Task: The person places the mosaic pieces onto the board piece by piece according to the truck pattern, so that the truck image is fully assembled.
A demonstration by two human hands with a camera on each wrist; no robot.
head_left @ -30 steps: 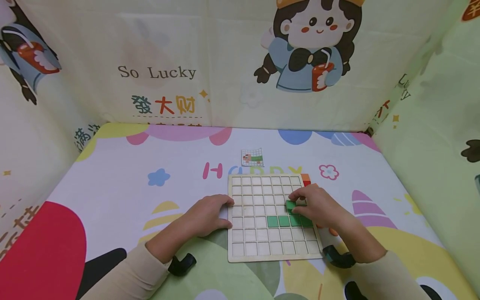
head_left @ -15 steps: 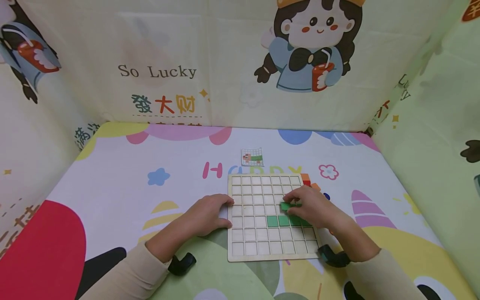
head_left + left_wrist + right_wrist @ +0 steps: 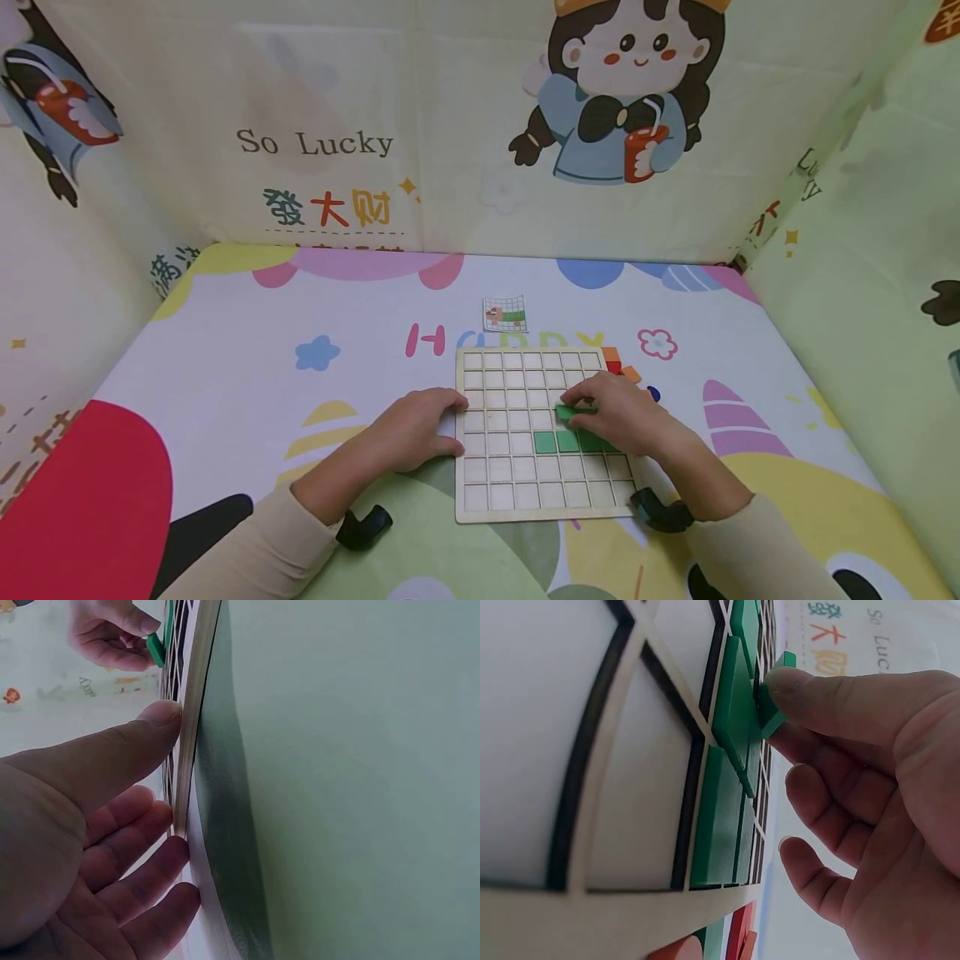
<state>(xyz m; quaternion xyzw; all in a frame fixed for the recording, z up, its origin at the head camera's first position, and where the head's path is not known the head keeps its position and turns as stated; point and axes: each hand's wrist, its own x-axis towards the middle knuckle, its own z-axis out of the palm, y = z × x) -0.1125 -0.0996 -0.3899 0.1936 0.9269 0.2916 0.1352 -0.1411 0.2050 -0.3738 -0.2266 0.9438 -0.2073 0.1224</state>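
Observation:
A wooden grid board (image 3: 525,515) lies in front of me in the head view. My left hand (image 3: 416,429) rests at its left edge, thumb and fingers spread along the rim. Over the right half of the grid, my right hand (image 3: 618,408) pinches a green square tile (image 3: 777,705) between thumb and index finger. In the head view that tile sits just above a row of green tiles (image 3: 557,442) set into the grid, whose right end my right hand partly hides. In the right wrist view, more green tiles (image 3: 731,697) fill cells close beneath the pinched one.
A small picture card (image 3: 504,315) lies behind the board. Beyond its right edge are orange pieces (image 3: 611,354), a red piece (image 3: 613,367) and a dark blue piece (image 3: 653,393). A patterned cloth (image 3: 247,375) covers the table, with printed sheets hanging round it.
My right hand has moved left over the grid with the green tile, which has tilted. My left hand has stayed at the board's left edge.

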